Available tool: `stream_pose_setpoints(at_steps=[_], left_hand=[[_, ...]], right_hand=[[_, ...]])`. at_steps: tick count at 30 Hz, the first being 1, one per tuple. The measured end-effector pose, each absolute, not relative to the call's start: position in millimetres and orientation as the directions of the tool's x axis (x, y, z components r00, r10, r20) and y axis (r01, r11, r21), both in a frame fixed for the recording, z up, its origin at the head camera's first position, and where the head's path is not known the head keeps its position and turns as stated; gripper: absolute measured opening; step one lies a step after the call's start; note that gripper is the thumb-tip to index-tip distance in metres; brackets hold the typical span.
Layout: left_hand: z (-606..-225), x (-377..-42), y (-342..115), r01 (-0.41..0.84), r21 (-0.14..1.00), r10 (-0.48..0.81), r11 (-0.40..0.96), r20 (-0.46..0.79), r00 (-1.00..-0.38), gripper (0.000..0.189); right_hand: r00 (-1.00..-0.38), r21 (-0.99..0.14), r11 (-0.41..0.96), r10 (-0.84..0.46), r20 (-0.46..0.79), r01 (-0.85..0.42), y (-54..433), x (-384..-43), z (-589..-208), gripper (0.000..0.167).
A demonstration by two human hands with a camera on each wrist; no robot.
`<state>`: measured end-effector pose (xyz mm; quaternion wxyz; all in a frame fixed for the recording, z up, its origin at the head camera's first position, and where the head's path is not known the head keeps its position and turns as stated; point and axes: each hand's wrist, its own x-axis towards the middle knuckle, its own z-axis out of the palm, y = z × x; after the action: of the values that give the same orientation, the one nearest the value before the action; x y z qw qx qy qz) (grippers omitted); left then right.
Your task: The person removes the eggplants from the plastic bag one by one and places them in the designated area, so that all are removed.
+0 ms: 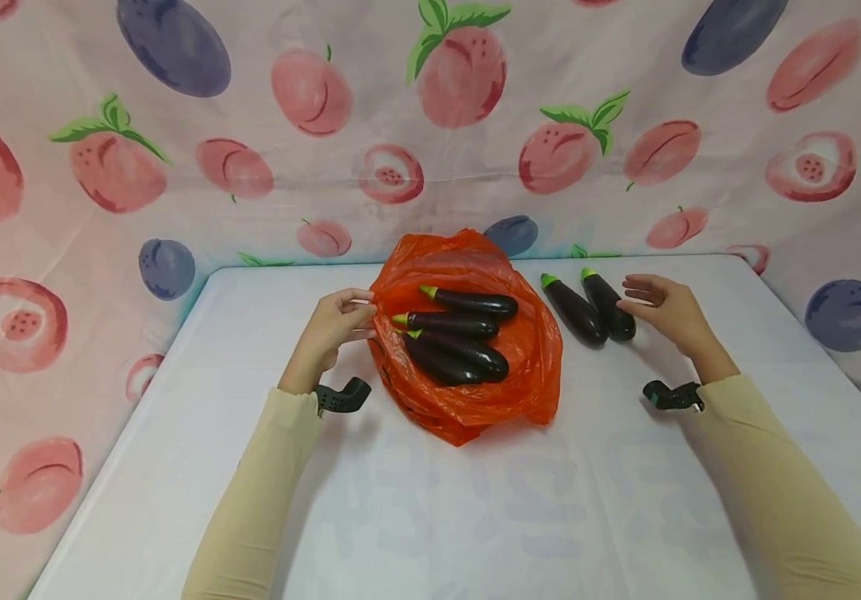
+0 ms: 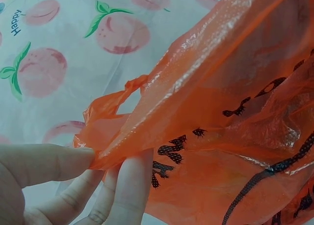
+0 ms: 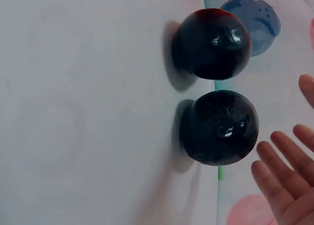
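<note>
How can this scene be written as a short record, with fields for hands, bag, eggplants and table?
Left hand: pinches edge of bag
Right hand: open, close to loose eggplants; contact unclear
Bag: orange plastic, mouth open, black print
Bagged eggplants: four visible
Loose eggplants: two, side by side, right of bag
Table: white surface

The red-orange bag [image 1: 441, 260] before you looks like thin plastic film, glossy, wrinkled and partly see-through. The eggplants [image 1: 478, 302] show you a very smooth, shiny skin. Your bench [image 1: 475, 525] has a white cover, which appears matt and mostly smooth. The fruit-printed backdrop [image 1: 250, 100] looks like creased sheet material. Your sleeves [image 1: 261, 492] are matt cloth; your wrist devices [image 1: 343, 396] seem black plastic.
</note>
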<state>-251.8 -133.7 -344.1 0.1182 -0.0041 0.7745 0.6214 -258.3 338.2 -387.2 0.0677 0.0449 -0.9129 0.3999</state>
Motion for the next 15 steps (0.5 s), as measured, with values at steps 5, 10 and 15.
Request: stream_pose_setpoints(at_steps=[5, 10, 15], left_hand=[[-343, -252, -134, -0.155, 0.961, 0.144, 0.227, -0.19, -0.971, 0.036], [-343, -251, -135, -0.152, 0.962, 0.145, 0.228, -0.187, -0.972, 0.035], [-344, -251, -135, -0.151, 0.962, 0.149, 0.227, -0.188, -0.971, 0.036]], right_hand=[[-0.978, -0.724, 0.665, -0.053, 0.201, -0.184, 336, -260, -382, 0.056], [-0.986, -0.69, 0.706, -0.087, 0.141, -0.161, 332, -258, -370, 0.057], [-0.982, -0.655, 0.733, -0.165, 0.091, -0.184, 326, -257, -356, 0.055]])
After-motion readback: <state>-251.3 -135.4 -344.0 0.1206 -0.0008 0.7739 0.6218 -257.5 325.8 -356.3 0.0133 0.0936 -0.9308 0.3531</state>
